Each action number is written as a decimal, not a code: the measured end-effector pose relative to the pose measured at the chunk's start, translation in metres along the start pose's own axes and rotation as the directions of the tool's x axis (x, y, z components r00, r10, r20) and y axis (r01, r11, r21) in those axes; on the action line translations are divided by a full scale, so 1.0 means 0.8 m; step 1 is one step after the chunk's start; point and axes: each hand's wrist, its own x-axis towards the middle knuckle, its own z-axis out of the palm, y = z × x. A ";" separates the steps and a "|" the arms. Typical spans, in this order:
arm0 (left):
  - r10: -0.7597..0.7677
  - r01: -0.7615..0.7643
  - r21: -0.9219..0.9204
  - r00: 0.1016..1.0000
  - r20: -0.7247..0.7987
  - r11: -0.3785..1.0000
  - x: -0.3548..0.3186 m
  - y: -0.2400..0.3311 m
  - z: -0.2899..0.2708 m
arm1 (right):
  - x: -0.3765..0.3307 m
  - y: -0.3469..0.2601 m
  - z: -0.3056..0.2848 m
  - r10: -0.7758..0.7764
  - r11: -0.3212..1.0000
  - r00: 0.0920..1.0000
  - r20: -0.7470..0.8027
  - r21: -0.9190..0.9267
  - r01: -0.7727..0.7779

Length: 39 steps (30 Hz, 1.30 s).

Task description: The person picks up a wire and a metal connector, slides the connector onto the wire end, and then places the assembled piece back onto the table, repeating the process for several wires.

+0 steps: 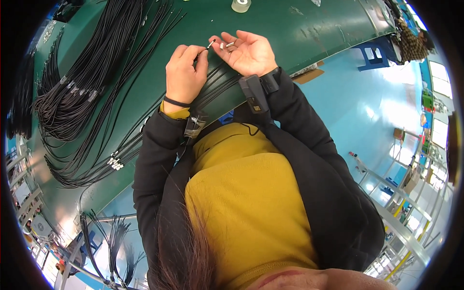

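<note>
My left hand (186,72) is closed in a pinch around a thin black cable (210,45), whose tip points up toward my other hand. Beside it, my right hand (252,54) is turned palm up with fingers curled, and small white pieces (223,46), perhaps connectors, rest on its fingers. The cable's tip is close to these pieces; I cannot tell whether they touch. Under both hands, several black cables (215,89) run diagonally over the green table (290,29). White connectors (115,162) sit along the cables to the lower left.
A large bundle of black cables (92,63), bound with clear tape, lies at the left. A roll of tape (240,5) is at the table's far side. More cables (113,246) hang below the near edge. Beyond the right edge are a blue stool (372,55) and cardboard (308,76).
</note>
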 end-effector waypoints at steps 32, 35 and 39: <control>-0.318 0.260 0.377 0.943 0.099 0.889 -0.101 -0.060 -0.202 | 0.038 -0.053 -0.044 -0.281 -0.534 0.785 0.552 -0.769 0.350; -0.369 0.314 0.480 0.929 0.021 0.819 -0.147 -0.074 -0.272 | 0.032 -0.052 -0.043 -0.256 -0.542 0.802 0.540 -0.767 0.344; -0.431 0.336 0.597 0.902 0.018 0.728 -0.182 -0.074 -0.317 | 0.021 -0.049 -0.034 -0.210 -0.607 0.840 0.500 -0.740 0.289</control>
